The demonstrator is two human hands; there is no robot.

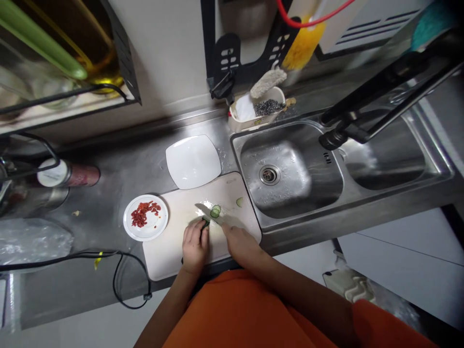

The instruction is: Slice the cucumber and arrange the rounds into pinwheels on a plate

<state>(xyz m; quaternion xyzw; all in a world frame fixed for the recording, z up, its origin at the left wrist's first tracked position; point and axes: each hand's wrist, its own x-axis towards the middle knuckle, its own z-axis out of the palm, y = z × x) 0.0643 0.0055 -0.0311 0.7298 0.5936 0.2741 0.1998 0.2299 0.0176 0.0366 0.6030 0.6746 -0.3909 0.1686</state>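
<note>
Here, the left hand (195, 245) pins the cucumber piece (206, 222) under curled fingers on the near side of the knife (203, 209), which slants away leftward from the right hand (242, 242), whose fingers wrap its near end.

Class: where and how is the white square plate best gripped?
I'd probably pinch the square plate by its thin left rim from the left: that side faces grey metal counter, while its near edge adjoins the cream rectangular cutting board.
</note>
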